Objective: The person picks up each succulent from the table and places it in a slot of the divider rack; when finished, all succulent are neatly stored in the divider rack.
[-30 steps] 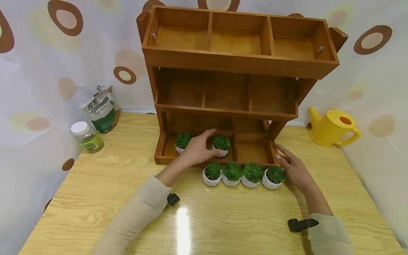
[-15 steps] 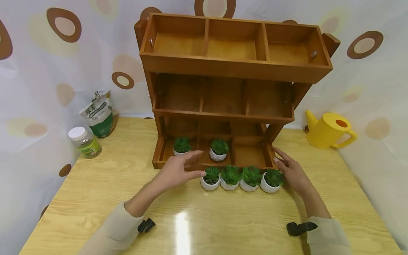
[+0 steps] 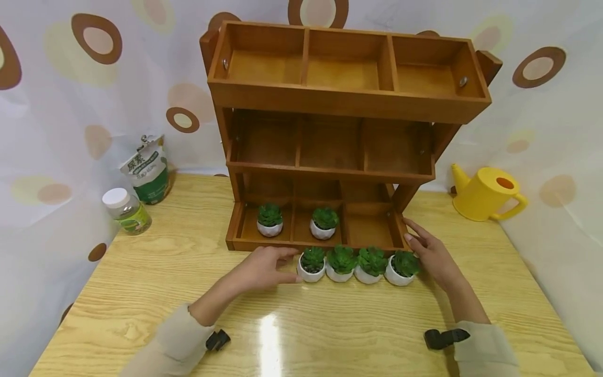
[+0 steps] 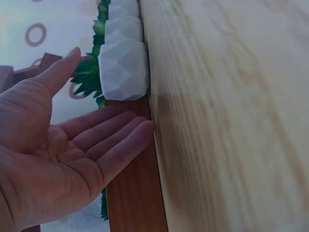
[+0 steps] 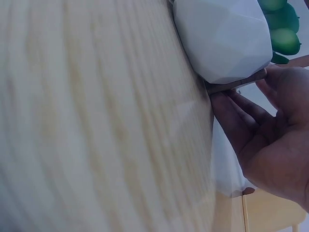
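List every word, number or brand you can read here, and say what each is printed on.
"尿素": large dark characters on the green-and-white pouch.
Smaller lines on the same pouch: too small and blurred to read.
Yellow-green label on the white-lidded jar: any print is too small to read.
I can make out no other text.

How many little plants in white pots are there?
6: one plant in the shelf's bottom-left compartment, another plant in the bottom-middle one, and four plants lined up on the table in front.
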